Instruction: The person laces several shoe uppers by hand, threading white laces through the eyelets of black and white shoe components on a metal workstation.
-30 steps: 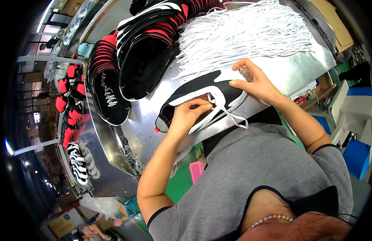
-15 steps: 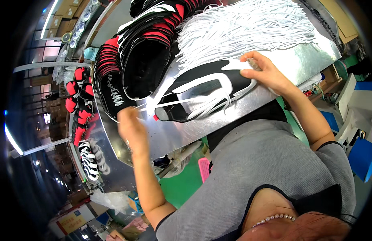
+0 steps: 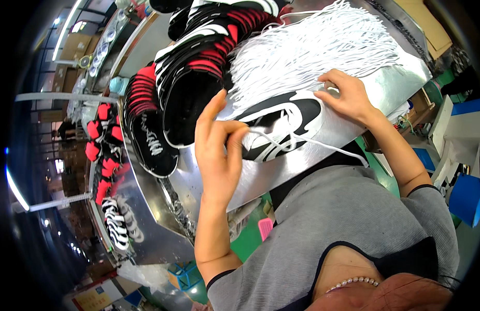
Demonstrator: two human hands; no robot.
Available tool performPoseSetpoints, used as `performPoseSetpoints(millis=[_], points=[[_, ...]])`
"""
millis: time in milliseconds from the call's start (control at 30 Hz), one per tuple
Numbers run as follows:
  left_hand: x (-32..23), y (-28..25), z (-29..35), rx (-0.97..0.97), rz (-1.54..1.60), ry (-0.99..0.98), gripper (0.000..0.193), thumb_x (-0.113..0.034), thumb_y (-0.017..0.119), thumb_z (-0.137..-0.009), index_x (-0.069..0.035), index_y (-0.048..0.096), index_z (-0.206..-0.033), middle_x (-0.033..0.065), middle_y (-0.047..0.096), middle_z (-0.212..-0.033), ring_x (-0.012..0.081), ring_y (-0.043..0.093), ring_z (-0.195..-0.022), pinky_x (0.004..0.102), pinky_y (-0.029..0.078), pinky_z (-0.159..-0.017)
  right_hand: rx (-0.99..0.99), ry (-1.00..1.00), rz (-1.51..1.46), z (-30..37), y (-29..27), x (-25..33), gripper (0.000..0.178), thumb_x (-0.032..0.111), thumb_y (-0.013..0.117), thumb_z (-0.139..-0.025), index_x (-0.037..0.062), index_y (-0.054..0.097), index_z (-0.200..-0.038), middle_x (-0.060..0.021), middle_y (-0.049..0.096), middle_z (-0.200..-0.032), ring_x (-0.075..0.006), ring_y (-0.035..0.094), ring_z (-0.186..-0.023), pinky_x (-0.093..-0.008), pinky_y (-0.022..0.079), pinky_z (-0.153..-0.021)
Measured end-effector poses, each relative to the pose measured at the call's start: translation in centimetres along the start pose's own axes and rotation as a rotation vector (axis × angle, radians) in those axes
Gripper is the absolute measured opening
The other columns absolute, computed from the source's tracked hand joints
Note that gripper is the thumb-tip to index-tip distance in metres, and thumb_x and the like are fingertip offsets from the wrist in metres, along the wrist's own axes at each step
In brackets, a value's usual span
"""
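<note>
A black and white shoe upper (image 3: 311,110) lies on the shiny metal tabletop, with a white shoelace (image 3: 330,146) partly threaded through it. One lace end trails toward me past the table's near edge. Over the upper's left end, my left hand (image 3: 219,150) is closed, pinching the lace between thumb and forefinger; it hides part of the upper. Beside the upper's right end is my right hand (image 3: 350,98), thumb and forefinger curved apart, with no lace visible between them.
A thick heap of white laces (image 3: 312,52) lies behind the upper. Stacked black, white and red uppers (image 3: 198,67) stand at the back left, another row (image 3: 146,119) beside them. Red and black pieces (image 3: 102,150) lie farther left. The metal table (image 3: 271,184) ends just before my body.
My left hand has moved right, over the upper, still with lace. My right hand's thumb has come off the upper. A lace end now stretches right toward my body.
</note>
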State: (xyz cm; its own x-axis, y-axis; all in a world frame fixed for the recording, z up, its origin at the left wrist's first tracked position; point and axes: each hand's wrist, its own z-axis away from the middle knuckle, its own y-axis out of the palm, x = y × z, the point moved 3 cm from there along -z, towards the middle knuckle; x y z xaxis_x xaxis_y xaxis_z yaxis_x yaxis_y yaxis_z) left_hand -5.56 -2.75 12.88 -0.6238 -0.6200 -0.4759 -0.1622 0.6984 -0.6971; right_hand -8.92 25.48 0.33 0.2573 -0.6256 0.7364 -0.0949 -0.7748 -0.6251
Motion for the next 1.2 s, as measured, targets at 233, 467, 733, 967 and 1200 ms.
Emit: performPoseSetpoints(millis=[233, 467, 733, 967, 1200], points=[[0.6, 6.7, -0.4, 0.094, 0.107, -0.074, 0.005, -0.003, 0.070, -0.084, -0.002, 0.065, -0.084, 0.0145, 0.063, -0.116, 0.0311, 0.058, -0.107, 0.0395, 0.046, -0.092, 0.275, -0.067, -0.653, 0.6, 2.2, 6.1, 0.016, 0.012, 0.071, -0.088, 0.0032, 0.070, -0.102, -0.0008, 0.059, -0.091, -0.0076, 0.053, -0.083, -0.0224, 0.042, -0.068], [2.7, 5.0, 3.3, 0.241, -0.025, -0.314, 0.018, -0.014, 0.064, -0.092, 0.000, 0.065, -0.104, 0.0154, 0.066, -0.104, 0.0341, 0.061, -0.098, 0.0398, 0.048, -0.087, 0.269, 0.389, -1.019, 0.2, 5.4, 4.7, 0.016, 0.016, 0.067, -0.091, 0.0032, 0.064, -0.100, -0.0012, 0.063, -0.087, -0.0035, 0.046, -0.061, -0.0192, 0.036, -0.053], [7.1, 11.7, 4.6, 0.607, 0.927, -1.282, 0.060, -0.058, 0.057, -0.094, -0.003, 0.062, -0.116, 0.0105, 0.067, -0.101, 0.0149, 0.064, -0.089, 0.0296, 0.054, -0.078, 0.175, 0.413, -0.667, 0.2, 8.0, 3.9, 0.029, 0.012, 0.070, -0.087, 0.0053, 0.060, -0.113, -0.0014, 0.064, -0.077, -0.0070, 0.052, -0.062, -0.0235, 0.042, -0.059], [4.8, 12.4, 5.7, 0.381, 1.046, -1.390, 0.063, -0.062, 0.047, -0.097, -0.002, 0.063, -0.109, 0.0065, 0.066, -0.085, 0.0131, 0.061, -0.075, 0.0251, 0.047, -0.071, 0.193, 0.380, -0.566, 0.4, 7.0, 3.8, 0.033, 0.011, 0.072, -0.084, 0.0046, 0.057, -0.113, -0.0048, 0.068, -0.076, -0.0112, 0.060, -0.072, -0.0280, 0.046, -0.068], [3.0, 11.8, 5.5, 0.075, 0.773, -1.095, 0.023, -0.025, 0.063, -0.097, -0.003, 0.068, -0.100, 0.0035, 0.067, -0.077, 0.0043, 0.044, -0.047, 0.0237, 0.030, -0.043, 0.172, 0.204, -0.430, 1.0, 6.8, 4.7, 0.032, 0.010, 0.070, -0.085, 0.0037, 0.055, -0.112, -0.0089, 0.069, -0.078, -0.0228, 0.065, -0.072, -0.0327, 0.048, -0.067]])
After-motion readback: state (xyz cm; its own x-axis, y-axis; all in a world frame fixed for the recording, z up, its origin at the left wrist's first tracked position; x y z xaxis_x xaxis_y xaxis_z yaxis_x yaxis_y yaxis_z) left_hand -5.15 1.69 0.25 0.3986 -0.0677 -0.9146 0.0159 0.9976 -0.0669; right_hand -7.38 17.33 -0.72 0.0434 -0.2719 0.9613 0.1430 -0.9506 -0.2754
